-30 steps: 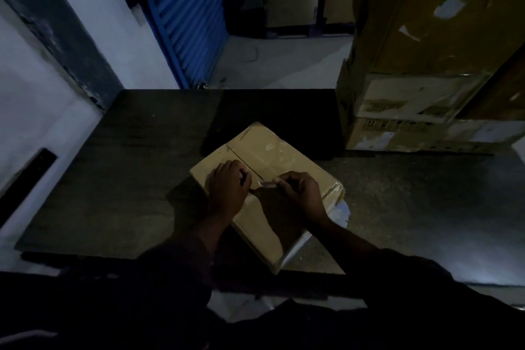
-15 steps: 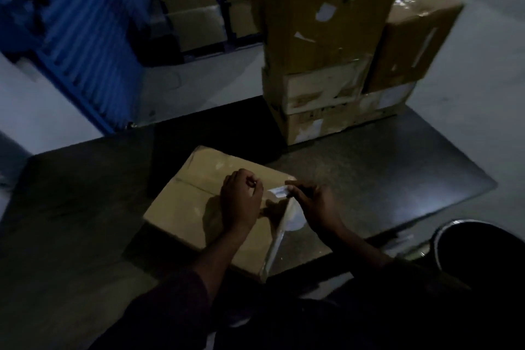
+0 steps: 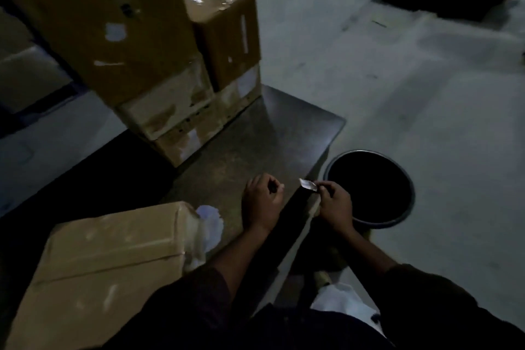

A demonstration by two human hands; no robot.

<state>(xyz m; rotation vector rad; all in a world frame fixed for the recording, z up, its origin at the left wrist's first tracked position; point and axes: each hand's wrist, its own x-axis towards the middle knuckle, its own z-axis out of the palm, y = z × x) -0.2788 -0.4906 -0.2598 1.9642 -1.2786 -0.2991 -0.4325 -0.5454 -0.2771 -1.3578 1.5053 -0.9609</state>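
Very dim and bluish. The floor [image 3: 397, 94] from 12 to 3 o'clock takes the most light. The left hand [image 3: 262, 202] and right hand [image 3: 335, 204] are dark shapes, the paper scrap [image 3: 308, 185] a pale glint. Boxes [image 3: 113, 23] at 10 o'clock are motion-blurred; 6 o'clock sinks to black.

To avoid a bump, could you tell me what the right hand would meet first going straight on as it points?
Probably the stacked cardboard boxes across the table; the right hand, pinching a paper scrap, points forward-left, away from the black bin. Depth is unclear.
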